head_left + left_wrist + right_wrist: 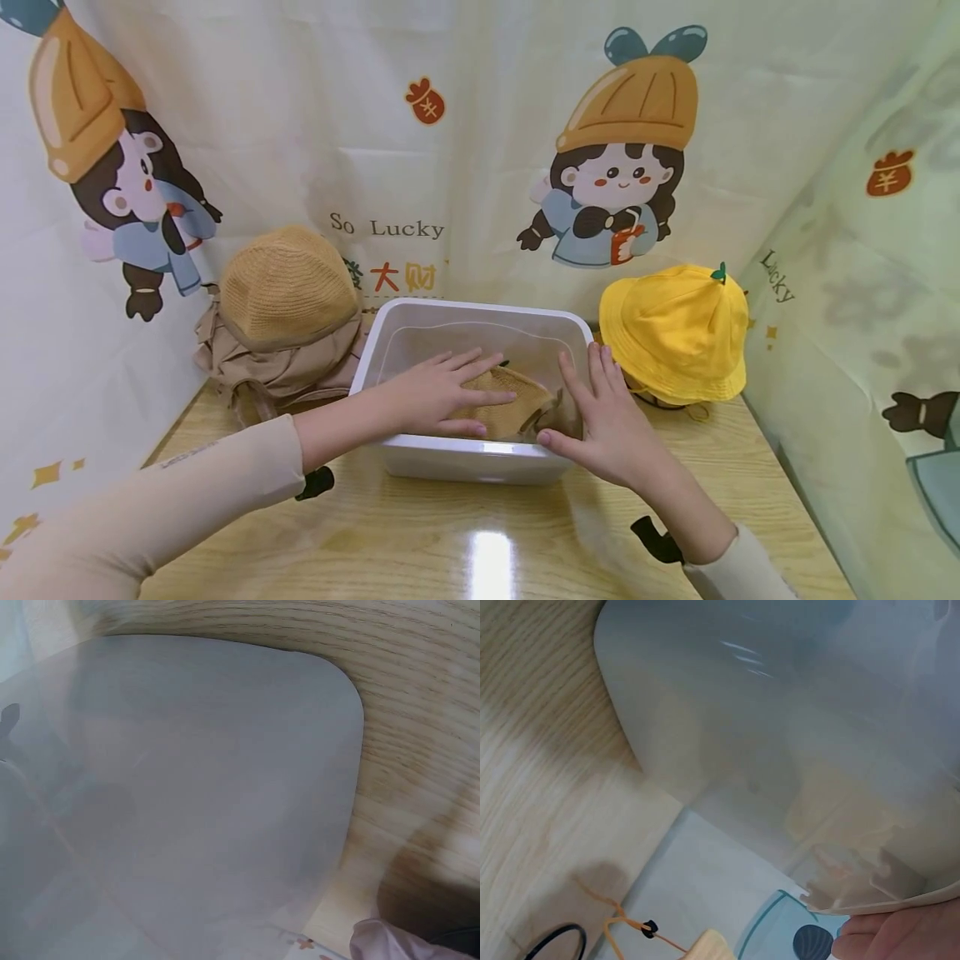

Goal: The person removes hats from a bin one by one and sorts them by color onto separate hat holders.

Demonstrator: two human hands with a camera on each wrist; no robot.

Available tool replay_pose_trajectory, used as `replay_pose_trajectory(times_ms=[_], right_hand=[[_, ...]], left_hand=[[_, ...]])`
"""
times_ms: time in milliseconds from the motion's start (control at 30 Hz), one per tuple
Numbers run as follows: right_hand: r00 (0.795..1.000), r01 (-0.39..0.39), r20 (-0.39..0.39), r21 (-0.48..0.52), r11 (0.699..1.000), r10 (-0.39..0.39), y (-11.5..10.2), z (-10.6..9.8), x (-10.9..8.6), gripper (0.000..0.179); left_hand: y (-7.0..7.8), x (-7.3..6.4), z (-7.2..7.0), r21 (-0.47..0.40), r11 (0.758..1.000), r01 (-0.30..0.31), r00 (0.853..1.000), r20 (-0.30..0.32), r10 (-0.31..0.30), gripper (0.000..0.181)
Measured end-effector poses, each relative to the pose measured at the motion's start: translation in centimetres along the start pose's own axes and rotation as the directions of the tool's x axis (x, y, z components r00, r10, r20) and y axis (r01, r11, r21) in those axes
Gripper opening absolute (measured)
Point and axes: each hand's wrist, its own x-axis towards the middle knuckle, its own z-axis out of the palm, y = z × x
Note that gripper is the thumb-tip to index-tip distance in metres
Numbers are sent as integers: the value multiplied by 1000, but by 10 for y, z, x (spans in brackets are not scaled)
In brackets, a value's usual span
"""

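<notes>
One white bin (472, 467), tan hat (534, 387) and brown fabric (567, 414) inside, two hands (442, 392) (611, 427) spread wide.

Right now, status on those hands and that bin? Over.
Left hand spread over tan hat in white bin. Right hand at bin's right side. Yellow hat outside, to the right; no obstruction seen.

On the cream printed fabric backdrop (487, 167) we read black "So Lucky" above red-and-yellow "大财", and "Lucky" again on its right side. We see "¥" on the upper red pouch print (425, 102) and the right-hand red pouch print (890, 173).
</notes>
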Motion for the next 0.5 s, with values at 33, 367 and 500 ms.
replay_pose_trajectory(times_ms=[33,367,500], right_hand=[[1000,2,-2,2,1000,-2,0,0,0,105],[1000,-8,5,6,1000,8,-1,0,0,104],[1000,-3,1,13,1000,3,-1,0,0,104]], left_hand=[[0,1,0,-8,1000,-2,1000,21,2,58],[-7,12,7,63,992,-105,972,216,89,54],[-11,17,13,85,982,-170,950,281,140,51]])
